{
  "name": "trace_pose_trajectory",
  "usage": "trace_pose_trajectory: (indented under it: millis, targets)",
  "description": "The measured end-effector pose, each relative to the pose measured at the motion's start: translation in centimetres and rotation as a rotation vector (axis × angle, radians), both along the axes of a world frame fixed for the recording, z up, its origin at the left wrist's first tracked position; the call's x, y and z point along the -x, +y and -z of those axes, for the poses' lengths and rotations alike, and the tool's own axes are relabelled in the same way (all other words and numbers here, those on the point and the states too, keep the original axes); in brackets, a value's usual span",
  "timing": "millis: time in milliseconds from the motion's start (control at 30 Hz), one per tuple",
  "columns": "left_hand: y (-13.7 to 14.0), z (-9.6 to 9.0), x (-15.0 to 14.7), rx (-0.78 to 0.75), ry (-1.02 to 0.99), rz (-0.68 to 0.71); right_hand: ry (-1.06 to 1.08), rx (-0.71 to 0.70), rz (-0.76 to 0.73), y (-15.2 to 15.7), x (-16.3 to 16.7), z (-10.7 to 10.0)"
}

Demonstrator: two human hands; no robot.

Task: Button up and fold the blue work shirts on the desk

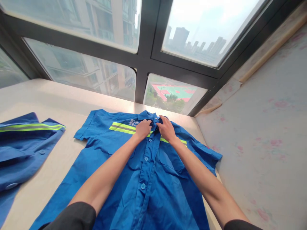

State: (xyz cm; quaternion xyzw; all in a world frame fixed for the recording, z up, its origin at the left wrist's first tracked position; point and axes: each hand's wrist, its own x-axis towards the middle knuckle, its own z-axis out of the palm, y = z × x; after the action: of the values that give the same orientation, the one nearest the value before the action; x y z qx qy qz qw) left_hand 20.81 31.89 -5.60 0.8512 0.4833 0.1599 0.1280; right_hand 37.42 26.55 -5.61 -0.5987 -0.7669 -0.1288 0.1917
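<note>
A blue short-sleeved work shirt (165, 185) lies spread front side up, its collar toward the window. Yellow-green reflective strips (122, 127) cross its chest, and white print sits above the left one. Buttons run down the front placket (146, 158). My left hand (143, 128) is closed on the left side of the collar, fingers curled over the fabric. Close beside it, my right hand (167, 128) grips the collar's right side with bent fingers. The fingertips of both hands are partly hidden in the cloth at the neck opening.
Another blue garment (21, 159) with a reflective strip and buttons lies at the left on the pale surface (72, 99). Dark-framed windows (144, 60) rise behind the shirt. A flower-patterned wall (261, 134) borders the right side.
</note>
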Motion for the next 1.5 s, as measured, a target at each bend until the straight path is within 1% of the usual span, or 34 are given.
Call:
trace_pose_trajectory:
  millis: [133, 233, 333, 433, 533, 700, 800, 933, 1033, 1100, 1167, 1333, 1400, 1500]
  targets:
    - [0.5, 1.2, -1.4, -0.006, -0.079, 0.014, -0.084, 0.024, -0.058, 0.7, -0.4, -0.6]
    - [1.3, 2.1, -1.7, -0.001, -0.177, 0.000, -0.135, 0.080, -0.076, 1.1, -0.5, -0.2]
    - [2.2, 2.8, -1.5, 0.014, -0.234, -0.008, -0.097, 0.141, -0.035, 1.5, -0.5, 0.6]
    - [2.6, 3.3, -1.1, -0.004, -0.255, 0.039, -0.038, 0.172, -0.034, 2.1, -0.4, 1.2]
    - [2.4, 3.4, -0.8, 0.003, -0.249, 0.060, 0.034, 0.166, -0.082, 2.7, -0.4, 1.6]
    - [1.8, 3.1, -0.8, -0.002, -0.259, -0.009, 0.164, 0.162, -0.188, 3.2, -0.6, 2.3]
    - [1.9, 2.9, -0.6, 0.023, -0.220, -0.011, 0.180, 0.165, -0.165, 3.5, -0.8, 2.5]
    - [1.8, 2.8, -0.7, 0.007, -0.127, 0.034, 0.189, 0.163, -0.081, 4.1, -0.8, 1.7]
    - [1.6, 2.9, -1.1, -0.009, -0.095, 0.017, 0.187, 0.127, -0.046, 4.4, -0.7, 1.2]
    - [1.6, 3.0, -1.3, 0.000, -0.115, -0.008, 0.188, 0.102, -0.062, 4.4, -0.6, 1.3]
    - [1.6, 3.0, -1.4, 0.031, -0.176, -0.037, 0.215, 0.079, -0.099, 4.4, -0.7, 1.6]
    - [2.0, 2.6, -1.1, 0.162, -0.389, -0.107, 0.308, -0.002, -0.218, 4.5, -1.5, 2.6]
    - [2.3, 2.4, -0.8, 0.228, -0.476, -0.128, 0.337, -0.036, -0.264, 4.6, -1.6, 2.9]
    - [2.9, 2.4, -0.6, 0.355, -0.594, -0.121, 0.394, -0.082, -0.307, 4.6, -1.5, 3.4]
